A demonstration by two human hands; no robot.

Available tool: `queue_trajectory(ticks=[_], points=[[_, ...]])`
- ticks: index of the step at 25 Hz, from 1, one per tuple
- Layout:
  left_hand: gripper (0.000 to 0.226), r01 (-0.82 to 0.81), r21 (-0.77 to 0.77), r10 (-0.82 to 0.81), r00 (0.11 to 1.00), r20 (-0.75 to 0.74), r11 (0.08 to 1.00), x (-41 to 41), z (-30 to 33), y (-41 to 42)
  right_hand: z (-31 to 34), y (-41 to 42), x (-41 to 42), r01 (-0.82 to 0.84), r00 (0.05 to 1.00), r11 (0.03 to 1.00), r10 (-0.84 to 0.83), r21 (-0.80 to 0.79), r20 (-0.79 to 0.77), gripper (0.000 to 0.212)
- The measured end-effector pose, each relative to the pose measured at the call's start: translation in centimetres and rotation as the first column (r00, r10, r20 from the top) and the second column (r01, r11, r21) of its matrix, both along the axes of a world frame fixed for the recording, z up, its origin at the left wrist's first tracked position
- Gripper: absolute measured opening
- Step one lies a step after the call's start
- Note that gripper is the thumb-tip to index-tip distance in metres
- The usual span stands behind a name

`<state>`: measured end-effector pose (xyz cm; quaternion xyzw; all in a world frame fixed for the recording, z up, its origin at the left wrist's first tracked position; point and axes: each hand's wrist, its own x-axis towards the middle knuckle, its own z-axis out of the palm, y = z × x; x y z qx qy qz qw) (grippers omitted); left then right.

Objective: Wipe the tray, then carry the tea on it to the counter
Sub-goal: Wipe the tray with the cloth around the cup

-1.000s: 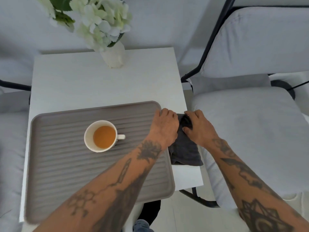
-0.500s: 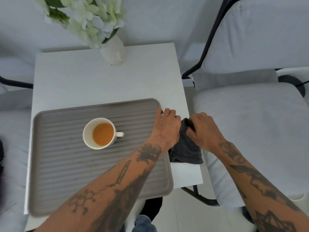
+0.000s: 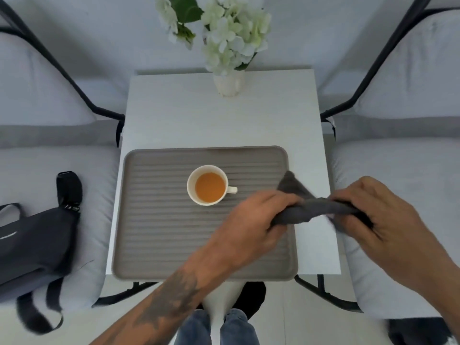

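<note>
On the white bench (image 3: 224, 125) the tray (image 3: 159, 235) holds the cup of tea (image 3: 207, 185), while both hands, left (image 3: 251, 220) and right (image 3: 380, 220), grip the dark cloth (image 3: 308, 207) above its right edge, likely ready for wiping around the cup.

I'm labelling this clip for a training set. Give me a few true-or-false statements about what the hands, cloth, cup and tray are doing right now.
1. Both hands hold the dark grey cloth. True: left hand, right hand.
2. The cup of tea stands on the ribbed tray. True.
3. The cup's handle points toward the black bag. False: it points toward the hands, away from the bag.
4. The cloth lies flat on the tray. False: it is bunched, lifted between the hands.
5. The vase of white flowers stands on the tray. False: on the table beyond it.
</note>
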<state>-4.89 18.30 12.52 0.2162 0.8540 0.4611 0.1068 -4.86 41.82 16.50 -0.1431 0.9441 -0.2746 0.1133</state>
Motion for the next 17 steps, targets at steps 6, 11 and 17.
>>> queue_trajectory(ticks=[6, 11, 17], points=[[0.037, 0.018, -0.100, -0.002, 0.986, 0.166, 0.995, 4.2, 3.6, -9.2, 0.5, -7.0, 2.5, -0.197, 0.971, 0.971, 0.212, -0.137, 0.106, 0.018], [0.042, -0.157, -0.141, 0.196, 0.923, 0.332, 0.977, 5.6, 0.8, -14.4, -3.8, -12.7, 3.1, -0.087, 0.908, 0.952, 0.197, -0.294, 0.370, 0.008], [0.031, -0.343, -0.434, 0.496, 0.812, 0.309, 0.833, 3.6, -10.3, -15.9, -14.4, -17.2, 1.3, 0.102, 0.920, 0.994, -0.107, 0.034, 0.378, 0.031]])
